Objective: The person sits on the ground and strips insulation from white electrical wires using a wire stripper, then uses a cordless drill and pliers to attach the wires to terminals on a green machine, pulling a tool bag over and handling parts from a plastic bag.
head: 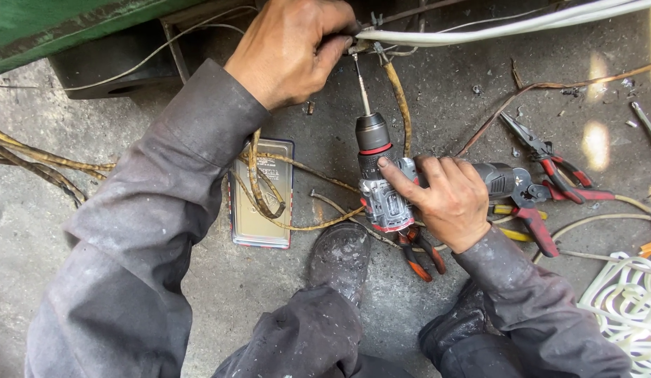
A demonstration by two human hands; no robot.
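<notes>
Grey, dusty sleeves frame a scuffed boot [339, 255] on the rough concrete floor [437, 91]. Right hand [448, 199], fingers wrapped around a grey-and-red cordless drill [381, 175], aims its thin steel bit [361, 87] upward. Left hand [290, 49], fingers pinching a small metal clip [364, 46] at the smooth white cables [507, 28]. Flat rectangular tin [262, 199], lid shut, contents hidden, lies beside the boot under grimy yellowed wires [259, 178]. Red-handled pliers [549, 157] lie just right of the drill.

Package: flat rectangular tin [262, 210], pale gold face, dark blue and red edge.
Place: on concrete floor, under frayed cables.
</notes>
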